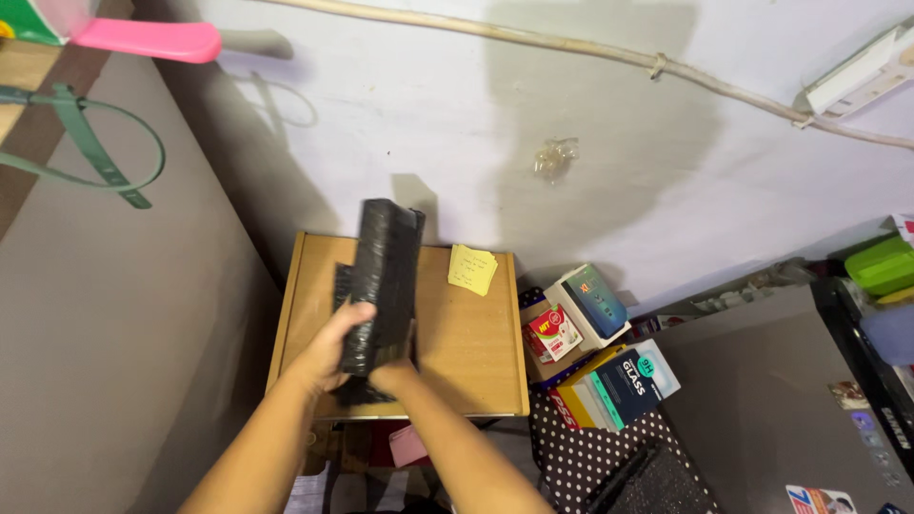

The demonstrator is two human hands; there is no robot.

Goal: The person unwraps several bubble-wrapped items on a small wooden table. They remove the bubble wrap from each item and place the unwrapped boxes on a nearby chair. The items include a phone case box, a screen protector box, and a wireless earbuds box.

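My left hand (335, 347) grips a black case (383, 286) from its side; my right hand (392, 373) holds it from below. The case stands upright above a wooden table (466, 352). Behind, a yellow note (472, 268) lies near the wall (571, 114).

Black stack of thin cases (386, 276): flat, rectangular, matte black with a fine speckled or textured surface. Held up off the bench (466, 352), standing nearly upright on its short end, leaning slightly right at the top. Top edge shows a shallow notch. A second black layer juts out along its left side, lower down. Lower end gripped between both hands, over the bench's left half. What the pieces are exactly cannot be told.
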